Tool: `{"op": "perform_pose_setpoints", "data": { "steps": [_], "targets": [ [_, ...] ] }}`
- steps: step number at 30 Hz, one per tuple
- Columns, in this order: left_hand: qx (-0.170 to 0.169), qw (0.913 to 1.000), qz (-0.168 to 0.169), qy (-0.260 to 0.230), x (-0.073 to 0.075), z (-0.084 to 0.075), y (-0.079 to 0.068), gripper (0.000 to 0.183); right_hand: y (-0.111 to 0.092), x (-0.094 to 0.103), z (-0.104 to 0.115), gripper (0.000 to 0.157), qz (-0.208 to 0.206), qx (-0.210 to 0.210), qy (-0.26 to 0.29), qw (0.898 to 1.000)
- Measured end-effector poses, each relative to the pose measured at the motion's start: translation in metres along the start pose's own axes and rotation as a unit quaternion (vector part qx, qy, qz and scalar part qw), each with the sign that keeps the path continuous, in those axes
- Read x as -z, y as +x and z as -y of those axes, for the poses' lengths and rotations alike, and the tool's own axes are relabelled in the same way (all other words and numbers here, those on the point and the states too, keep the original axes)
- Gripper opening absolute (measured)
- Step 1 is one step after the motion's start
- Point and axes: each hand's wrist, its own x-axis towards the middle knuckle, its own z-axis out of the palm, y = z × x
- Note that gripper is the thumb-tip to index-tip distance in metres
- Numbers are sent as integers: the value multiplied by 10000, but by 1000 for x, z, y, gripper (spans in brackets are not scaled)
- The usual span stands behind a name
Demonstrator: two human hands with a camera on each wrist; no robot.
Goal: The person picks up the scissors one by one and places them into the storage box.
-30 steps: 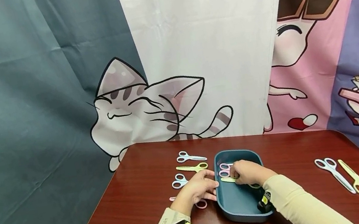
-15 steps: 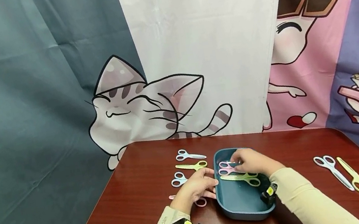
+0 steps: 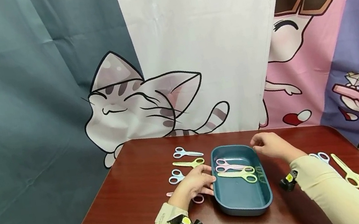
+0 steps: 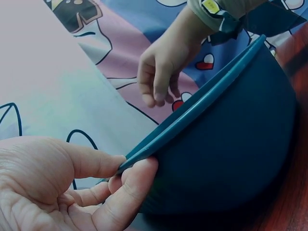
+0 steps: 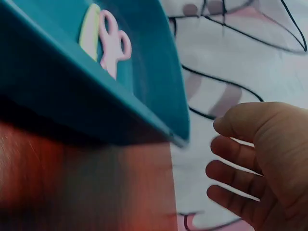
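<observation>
Left hand: my left hand [image 3: 194, 184] pinches the tray's near-left rim, thumb and fingers on either side of it; I take this as steadying it, since a light tray could slide.
Right hand: my right hand [image 3: 271, 144] hangs just beyond the tray's far right corner, fingers loosely bent, thumb apart, holding nothing.
Tray: the tray [image 3: 238, 196] sits upright on the table [image 3: 120, 207] between my arms, probably for reach from both sides.
In the tray: pink scissors [image 3: 230, 165] and yellow scissors [image 3: 236, 174], loops at opposite ends, which likely lets them lie flat together.
Left of tray: four more pairs [image 3: 189, 163], spread far to near, seemingly for easy picking; my hand partly covers the nearer two.
Right of tray: two pairs [image 3: 351, 171], side by side, the blue partly behind my sleeve [image 3: 335, 185].
</observation>
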Motion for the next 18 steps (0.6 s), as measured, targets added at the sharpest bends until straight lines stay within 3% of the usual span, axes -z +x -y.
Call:
{"op": "perform_pose_setpoints", "data": {
  "steps": [7, 11, 16, 18],
  "targets": [
    [34, 10000, 27, 31, 0, -2, -2, 43, 9, -26, 21, 13, 991, 783, 160, 9919],
    [20, 10000, 33, 39, 0, -3, -3, 44, 9, -34, 30, 15, 1697, 932, 379, 9803],
    [-17, 10000, 2, 50, 1, -2, -3, 44, 9, -37, 38, 23, 2184, 902, 408, 9708],
    [-19, 10000, -3, 54, 1, -2, -2, 44, 10, -38, 40, 26, 2329, 714, 368, 9692]
  ]
}}
